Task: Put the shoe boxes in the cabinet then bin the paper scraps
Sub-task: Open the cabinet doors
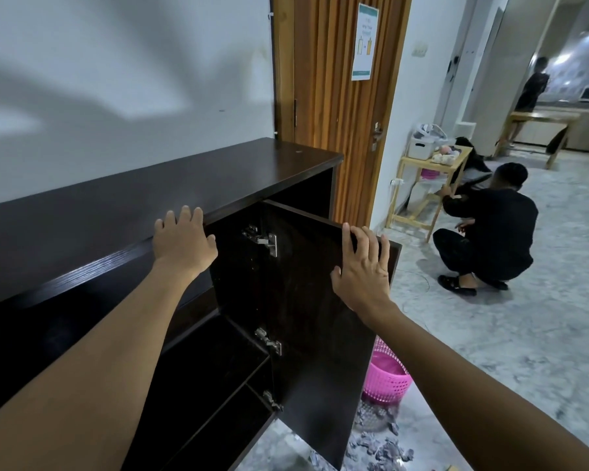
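Note:
A dark brown cabinet (116, 205) stands against the white wall, with one door (306, 300) swung open toward me. My left hand (182, 241) rests flat on the front edge of the cabinet top. My right hand (363, 270) grips the top edge of the open door. The shelves (218, 362) inside look dark and bare. Grey paper scraps (381, 443) lie scattered on the floor below the door. A pink plastic basket (386, 379) stands on the floor behind the door. No shoe box is in view.
A wooden room door (334, 96) is right of the cabinet. A person in black (487, 232) crouches on the marble floor by a small wooden trolley (429, 178). Another person (532, 86) stands far back near a table (541, 119).

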The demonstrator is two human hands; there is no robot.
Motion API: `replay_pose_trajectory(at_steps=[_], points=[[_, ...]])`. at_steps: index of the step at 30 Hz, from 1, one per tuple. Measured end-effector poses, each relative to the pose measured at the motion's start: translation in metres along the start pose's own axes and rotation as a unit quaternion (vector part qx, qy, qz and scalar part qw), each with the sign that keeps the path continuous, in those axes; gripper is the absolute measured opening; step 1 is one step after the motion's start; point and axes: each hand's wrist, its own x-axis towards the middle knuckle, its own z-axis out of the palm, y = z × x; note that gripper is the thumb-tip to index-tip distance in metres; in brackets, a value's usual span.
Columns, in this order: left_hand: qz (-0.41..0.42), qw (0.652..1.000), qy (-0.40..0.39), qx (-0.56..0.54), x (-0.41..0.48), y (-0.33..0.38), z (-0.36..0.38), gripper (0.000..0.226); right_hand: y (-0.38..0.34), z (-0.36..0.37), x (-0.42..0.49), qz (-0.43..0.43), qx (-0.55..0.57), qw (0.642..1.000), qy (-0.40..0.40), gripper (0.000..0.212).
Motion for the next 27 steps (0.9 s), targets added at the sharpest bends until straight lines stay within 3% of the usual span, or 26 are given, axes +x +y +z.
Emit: replay_pose_trajectory(at_steps=[7, 11, 13, 16, 22, 27], points=[[0.015, 1.0, -0.001, -0.001, -0.013, 0.001, -0.007, 0.077, 0.005, -0.021, -0.008, -0.036, -0.01, 0.998, -0.054, 0.076], [0.028, 0.999, -0.01, -0.037, -0.031, 0.013, -0.015, 0.07, -0.003, -0.047, -0.025, 0.017, 0.111, 0.992, -0.063, 0.063], [0.054, 0.989, -0.035, -0.13, -0.049, 0.028, -0.018, 0.063, -0.006, -0.058, -0.05, 0.066, 0.189, 0.977, -0.07, 0.057], [0.075, 0.941, -0.162, -0.286, -0.083, 0.055, -0.014, 0.055, 0.0, -0.061, -0.103, 0.148, 0.284, 0.942, -0.1, 0.048], [0.188, 0.86, -0.319, -0.351, -0.161, 0.122, 0.028, 0.039, 0.036, -0.053, -0.231, 0.28, 0.333, 0.893, -0.119, 0.038], [0.206, 0.806, -0.388, -0.397, -0.249, 0.181, 0.068, 0.026, 0.074, -0.042, -0.331, 0.354, 0.339, 0.858, -0.15, 0.032]])
